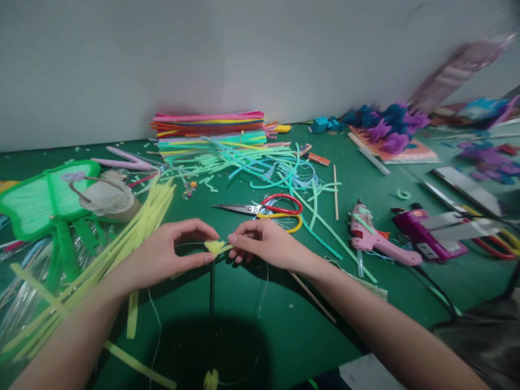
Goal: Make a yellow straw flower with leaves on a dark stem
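Yellow fuzzy wire, a small bent piece (216,247), sits pinched between both hands just above the green table (284,330), near its front edge. The left hand (166,254) grasps it between thumb and fingertips from the left, and the right hand (266,244) pinches its other end from the right, the two sets of fingertips almost touching. A thin dark stick (212,287) runs down from the piece toward the person. Just behind the right hand lie scissors (264,208) with red and yellow handles. To the left, a bundle of long yellow strips (134,233) slants across the table beside a green butterfly shape (44,200). Farther back is a stack of coloured craft wires (209,130), with loose green pieces scattered in front. A pink glue gun (374,238) lies well apart on the right.
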{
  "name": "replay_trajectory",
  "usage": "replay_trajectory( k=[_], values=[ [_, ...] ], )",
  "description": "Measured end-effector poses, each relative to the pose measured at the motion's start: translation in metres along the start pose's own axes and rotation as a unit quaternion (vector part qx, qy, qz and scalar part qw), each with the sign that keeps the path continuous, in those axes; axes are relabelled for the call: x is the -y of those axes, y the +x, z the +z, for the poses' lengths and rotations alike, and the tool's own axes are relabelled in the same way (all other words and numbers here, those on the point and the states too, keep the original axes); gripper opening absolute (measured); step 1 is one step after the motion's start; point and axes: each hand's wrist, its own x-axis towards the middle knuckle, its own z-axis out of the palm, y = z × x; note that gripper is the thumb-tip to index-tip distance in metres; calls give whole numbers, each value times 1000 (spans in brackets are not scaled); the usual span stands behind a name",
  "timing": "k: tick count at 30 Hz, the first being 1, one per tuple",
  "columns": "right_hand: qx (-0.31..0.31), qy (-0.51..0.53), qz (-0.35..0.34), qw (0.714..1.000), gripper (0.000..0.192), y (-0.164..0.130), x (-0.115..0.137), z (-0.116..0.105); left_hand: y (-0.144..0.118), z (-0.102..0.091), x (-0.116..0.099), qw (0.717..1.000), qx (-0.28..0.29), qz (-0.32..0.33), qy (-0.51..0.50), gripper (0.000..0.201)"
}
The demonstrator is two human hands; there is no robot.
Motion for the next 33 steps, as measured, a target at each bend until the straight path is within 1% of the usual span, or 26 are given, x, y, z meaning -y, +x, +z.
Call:
replay_trajectory(
  k=[4, 8, 12, 15, 18, 21, 24, 27, 33],
  values=[
    [5, 27, 26, 999, 29, -1, 3, -1, -4, -3, -1, 1000, 18, 6, 15, 31],
    [30, -6, 27, 999, 33, -3, 3, -4, -7, -4, -2, 999, 33, 17, -4, 33],
    [63, 5, 6, 998, 28, -4, 1, -5, -6, -1, 0, 999, 19, 2, -34, 33],
    [77, 3, -9, 997, 25, -5, 2, -4, -4, 1, -2, 1000, 10, -8, -6, 32],
    [71, -15, -17, 997, 23, -5, 3, -2, -2, 2, -7, 1000, 10, -5, 19, 30],
    [38, -29, -4, 999, 22, -4, 3, -1, -2, 3, -11, 1000, 6, 0, 18, 30],
    [14, -54, 11, 998, 26, -3, 2, 0, -2, 5, -12, 1000, 4, 1, 19, 27],
    [22, -39, 14, 999, 27, -3, 2, 0, -2, 7, -13, 1000, -6, 1, 25, 24],
    [49, 46, 23, 997, 27, -3, 1, 2, -2, 7, -12, 999, -13, -16, 27, 28]
  ],
)
